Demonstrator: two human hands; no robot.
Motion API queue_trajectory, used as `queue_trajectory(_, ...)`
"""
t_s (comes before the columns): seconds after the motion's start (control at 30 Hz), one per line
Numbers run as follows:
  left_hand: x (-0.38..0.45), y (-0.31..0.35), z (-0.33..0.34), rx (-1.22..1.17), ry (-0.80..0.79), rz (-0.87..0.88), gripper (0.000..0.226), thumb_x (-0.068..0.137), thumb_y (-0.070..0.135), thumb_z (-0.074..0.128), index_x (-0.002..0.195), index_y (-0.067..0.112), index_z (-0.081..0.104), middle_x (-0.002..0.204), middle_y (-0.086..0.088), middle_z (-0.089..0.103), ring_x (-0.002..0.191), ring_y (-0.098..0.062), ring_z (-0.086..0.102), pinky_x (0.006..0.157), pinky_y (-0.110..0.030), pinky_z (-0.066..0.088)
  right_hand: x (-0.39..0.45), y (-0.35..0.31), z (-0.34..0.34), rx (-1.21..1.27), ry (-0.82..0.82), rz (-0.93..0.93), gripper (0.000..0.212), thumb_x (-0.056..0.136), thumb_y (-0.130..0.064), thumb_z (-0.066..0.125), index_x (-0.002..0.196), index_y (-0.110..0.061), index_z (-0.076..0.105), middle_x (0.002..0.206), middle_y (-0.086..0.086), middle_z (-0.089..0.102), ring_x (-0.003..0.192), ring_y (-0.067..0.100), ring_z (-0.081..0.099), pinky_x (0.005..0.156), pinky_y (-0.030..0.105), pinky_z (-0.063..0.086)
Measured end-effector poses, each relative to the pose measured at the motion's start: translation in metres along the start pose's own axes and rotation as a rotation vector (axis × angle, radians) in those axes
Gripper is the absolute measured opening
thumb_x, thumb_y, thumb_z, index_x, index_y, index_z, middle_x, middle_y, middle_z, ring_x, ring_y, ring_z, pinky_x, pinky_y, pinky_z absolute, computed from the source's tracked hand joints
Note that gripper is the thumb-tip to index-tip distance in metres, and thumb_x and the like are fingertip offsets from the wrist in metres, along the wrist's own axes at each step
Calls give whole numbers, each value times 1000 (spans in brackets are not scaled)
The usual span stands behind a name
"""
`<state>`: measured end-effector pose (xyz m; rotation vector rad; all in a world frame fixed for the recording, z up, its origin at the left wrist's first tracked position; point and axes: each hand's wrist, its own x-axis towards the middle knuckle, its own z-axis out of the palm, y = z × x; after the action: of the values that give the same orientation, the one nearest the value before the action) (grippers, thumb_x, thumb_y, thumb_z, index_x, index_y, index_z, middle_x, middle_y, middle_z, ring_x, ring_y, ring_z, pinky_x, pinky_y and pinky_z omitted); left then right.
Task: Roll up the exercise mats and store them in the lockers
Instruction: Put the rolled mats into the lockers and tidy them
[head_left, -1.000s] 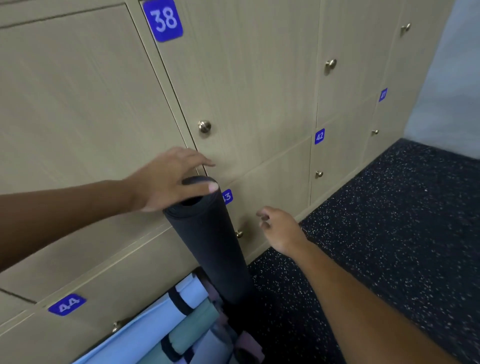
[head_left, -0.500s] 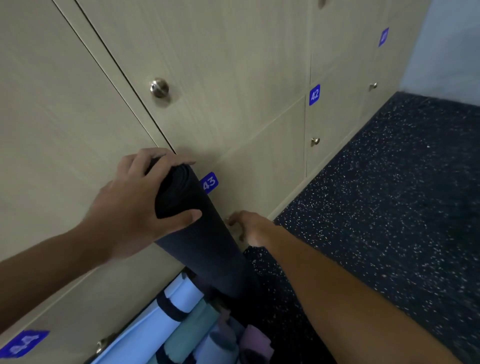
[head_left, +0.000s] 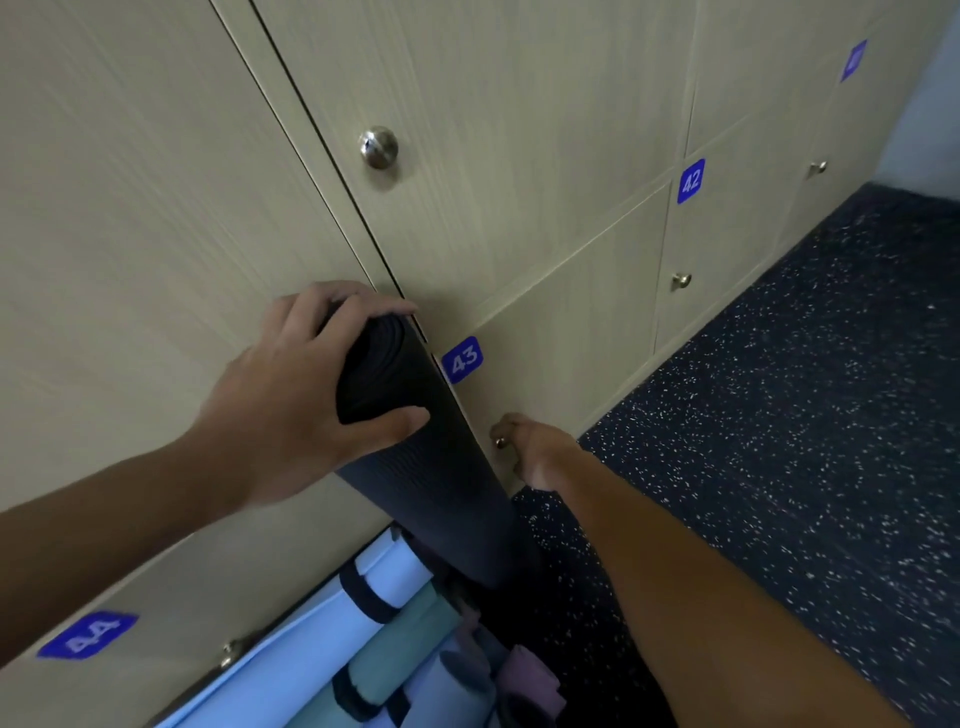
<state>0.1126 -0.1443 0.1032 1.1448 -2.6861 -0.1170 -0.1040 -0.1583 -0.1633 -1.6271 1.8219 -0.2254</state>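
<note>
right hand (head_left: 535, 452) now pinching locker 43's knob (head_left: 500, 442); left hand (head_left: 306, 395) still clasping black mat (head_left: 421, 452)

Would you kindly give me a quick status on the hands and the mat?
Left hand grips top of upright rolled black mat. Right hand at knob of locker 43, grip unclear. Door shut; rolled mats below.

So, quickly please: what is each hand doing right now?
Left hand: grips the top of the black rolled mat.
Right hand: fingers at the knob of locker 43; firm grip cannot be told.
</note>
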Motion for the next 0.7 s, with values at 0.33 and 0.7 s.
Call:
queue_trajectory(0.33, -3, 19, 2, 55, 9, -15, 78, 73, 71, 64, 143, 51, 36, 145, 15, 34, 137, -19, 30, 96, -49, 45, -79, 30, -5, -27, 204, 195, 65, 80, -88, 48, 92, -25, 61, 94, -2, 66, 89, 21, 63, 77, 33, 50)
queue_trajectory(0.7, -9, 27, 0, 38, -28, -79, 76, 75, 73, 62, 143, 50, 35, 149, 13, 30, 139, -22, 28, 94, -53, 45, -141, 66, 0, -158, 380, 248, 65, 90, -80, 37, 96, -23, 68, 89, 0, 67, 88, 22, 67, 71, 31, 47)
